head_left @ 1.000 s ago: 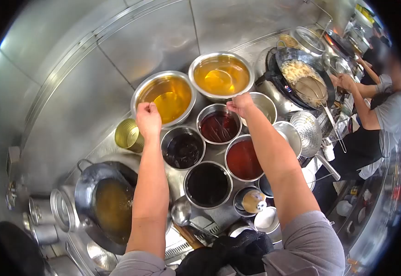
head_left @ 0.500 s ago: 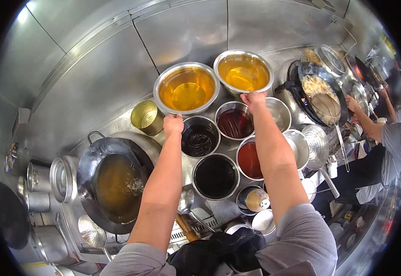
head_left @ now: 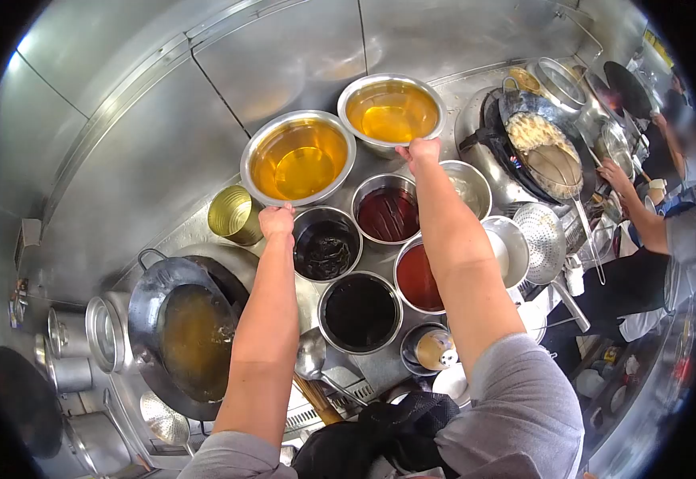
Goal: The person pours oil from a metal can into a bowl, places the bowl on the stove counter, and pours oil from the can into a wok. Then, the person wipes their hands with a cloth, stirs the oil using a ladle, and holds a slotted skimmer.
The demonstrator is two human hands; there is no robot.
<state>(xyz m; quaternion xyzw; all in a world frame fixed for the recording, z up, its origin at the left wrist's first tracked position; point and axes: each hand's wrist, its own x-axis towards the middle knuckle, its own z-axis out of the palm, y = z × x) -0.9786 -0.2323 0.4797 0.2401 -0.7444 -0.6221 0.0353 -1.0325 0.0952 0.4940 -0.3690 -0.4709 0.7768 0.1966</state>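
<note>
Gripping is how I read the hands from my remote seat. The left hand, raised over the bowl's edge a second ago, is now lower, its fingers curled tight at the near rim of the wide, round, polished steel left bowl. The right hand is bunched just as narrowly on the near rim of the matching round, polished steel right bowl, which seems slightly nearer the grey, sheet-metal back wall than half a second ago (my view has swung too, so I hold that loosely). I take this to mean each bowl is now under one hand's control; with the fingertips partly hidden, I cannot tell how firm either hold is, nor whether a base is lifted.

Both bowls are side by side at the back, beyond the cluster of pots. Their flared lips gleam, and the clear, amber liquid in each has a glassy sheen. Beside the left bowl is a ribbed, gold-coloured tin can. Nearer the camera are a round steel pot of rippled black liquid and a round steel pot of streaky dark-red liquid. Farther left, a deep, rounded, blackened metal wok holds murky brown liquid.
</note>
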